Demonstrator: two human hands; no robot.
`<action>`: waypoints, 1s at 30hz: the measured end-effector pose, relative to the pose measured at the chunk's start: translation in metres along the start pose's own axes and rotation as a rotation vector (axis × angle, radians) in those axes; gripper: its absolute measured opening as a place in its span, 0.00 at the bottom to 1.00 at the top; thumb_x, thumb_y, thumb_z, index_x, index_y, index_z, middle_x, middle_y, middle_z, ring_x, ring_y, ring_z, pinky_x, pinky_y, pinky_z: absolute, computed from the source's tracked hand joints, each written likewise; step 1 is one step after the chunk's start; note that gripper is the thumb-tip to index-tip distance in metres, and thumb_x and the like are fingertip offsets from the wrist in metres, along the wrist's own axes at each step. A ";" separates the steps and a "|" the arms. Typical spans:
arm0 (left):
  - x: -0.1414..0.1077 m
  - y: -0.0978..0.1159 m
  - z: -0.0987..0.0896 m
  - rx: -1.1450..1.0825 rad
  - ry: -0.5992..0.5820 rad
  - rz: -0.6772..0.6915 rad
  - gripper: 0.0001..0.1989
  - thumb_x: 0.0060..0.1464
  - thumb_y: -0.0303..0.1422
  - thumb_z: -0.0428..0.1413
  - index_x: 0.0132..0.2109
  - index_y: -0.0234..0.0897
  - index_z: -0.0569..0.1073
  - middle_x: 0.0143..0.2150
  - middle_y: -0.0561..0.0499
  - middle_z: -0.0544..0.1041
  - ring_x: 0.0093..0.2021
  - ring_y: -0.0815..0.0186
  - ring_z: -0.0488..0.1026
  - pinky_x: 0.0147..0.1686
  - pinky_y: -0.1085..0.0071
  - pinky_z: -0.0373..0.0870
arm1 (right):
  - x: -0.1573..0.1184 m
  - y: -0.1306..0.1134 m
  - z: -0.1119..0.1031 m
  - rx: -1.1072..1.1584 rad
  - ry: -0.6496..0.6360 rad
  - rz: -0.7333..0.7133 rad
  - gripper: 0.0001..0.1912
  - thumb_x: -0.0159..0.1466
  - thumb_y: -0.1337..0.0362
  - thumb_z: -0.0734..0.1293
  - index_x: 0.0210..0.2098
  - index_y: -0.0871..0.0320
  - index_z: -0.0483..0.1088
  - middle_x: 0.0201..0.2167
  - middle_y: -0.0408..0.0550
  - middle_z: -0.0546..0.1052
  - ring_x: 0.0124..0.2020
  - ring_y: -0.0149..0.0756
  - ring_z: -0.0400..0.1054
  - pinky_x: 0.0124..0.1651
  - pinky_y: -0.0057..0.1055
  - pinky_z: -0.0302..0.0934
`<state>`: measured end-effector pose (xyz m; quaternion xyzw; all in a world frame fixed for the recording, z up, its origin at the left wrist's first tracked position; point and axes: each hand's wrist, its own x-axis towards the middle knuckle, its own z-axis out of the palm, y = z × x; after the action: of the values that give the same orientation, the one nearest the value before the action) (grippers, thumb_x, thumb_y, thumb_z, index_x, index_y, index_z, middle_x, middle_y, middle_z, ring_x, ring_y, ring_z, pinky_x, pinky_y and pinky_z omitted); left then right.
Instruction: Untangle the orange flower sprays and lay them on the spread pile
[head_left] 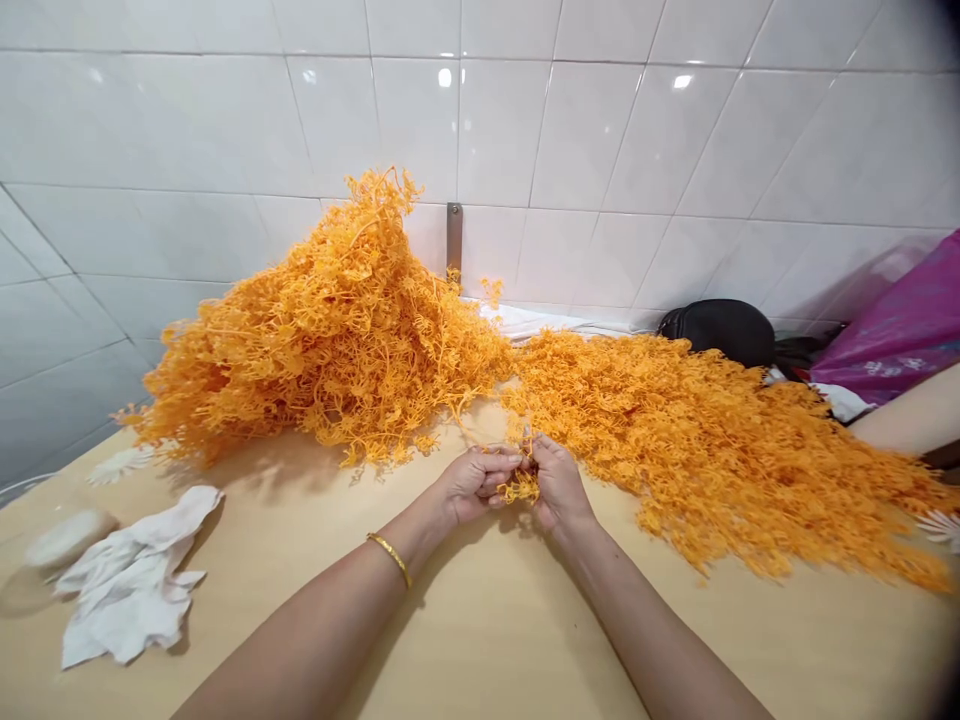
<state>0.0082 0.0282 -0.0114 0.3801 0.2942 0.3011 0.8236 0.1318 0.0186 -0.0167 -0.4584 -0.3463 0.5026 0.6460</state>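
Note:
My left hand (476, 483) and my right hand (556, 482) meet over the middle of the table, fingers closed on a small orange artificial flower sprig (523, 488). Part of the sprig hangs below the fingers; the rest is hidden by them. A gold bangle (390, 558) circles my left wrist. Beyond my left hand rises a tall heap of orange artificial flower sprigs (322, 330). To the right of my right hand spreads a lower, flatter pile of the same orange sprigs (720, 440).
On the pale table (480, 650), a crumpled white cloth (139, 575) lies at the left beside a whitish rounded object (71, 538). A black rounded item (720, 330) and a purple bag (892, 320) stand at the back right. White tiled wall (510, 130) closes off the back.

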 end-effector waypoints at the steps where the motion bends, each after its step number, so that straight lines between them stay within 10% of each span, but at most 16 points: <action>1: -0.002 0.000 -0.001 -0.007 -0.051 0.014 0.08 0.37 0.32 0.59 0.25 0.33 0.68 0.09 0.63 0.46 0.12 0.79 0.39 0.14 0.77 0.39 | 0.003 -0.006 -0.006 0.032 0.037 0.000 0.14 0.50 0.58 0.62 0.17 0.55 0.51 0.11 0.34 0.53 0.13 0.24 0.48 0.17 0.25 0.47; 12: 0.002 -0.001 -0.013 -0.137 0.029 0.161 0.08 0.43 0.31 0.56 0.28 0.33 0.64 0.16 0.59 0.59 0.14 0.80 0.48 0.18 0.79 0.48 | -0.004 -0.022 -0.017 -0.050 -0.009 0.109 0.14 0.45 0.63 0.66 0.32 0.57 0.63 0.15 0.35 0.64 0.13 0.22 0.51 0.15 0.21 0.45; 20: -0.001 -0.002 -0.008 -0.128 0.025 0.217 0.08 0.43 0.31 0.56 0.27 0.34 0.63 0.14 0.59 0.60 0.14 0.79 0.51 0.19 0.78 0.52 | -0.013 -0.013 -0.013 -0.325 -0.330 0.120 0.13 0.51 0.55 0.66 0.25 0.59 0.66 0.11 0.34 0.55 0.12 0.21 0.44 0.14 0.22 0.37; 30: -0.004 0.003 0.000 0.236 0.314 0.182 0.11 0.38 0.36 0.59 0.28 0.33 0.69 0.09 0.62 0.52 0.11 0.78 0.46 0.13 0.76 0.43 | -0.009 -0.004 -0.013 -0.138 -0.282 0.175 0.13 0.50 0.57 0.67 0.20 0.59 0.61 0.12 0.34 0.56 0.14 0.21 0.47 0.15 0.20 0.43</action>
<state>0.0051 0.0269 -0.0078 0.4475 0.4167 0.3933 0.6866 0.1425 0.0067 -0.0175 -0.4550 -0.4261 0.5912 0.5118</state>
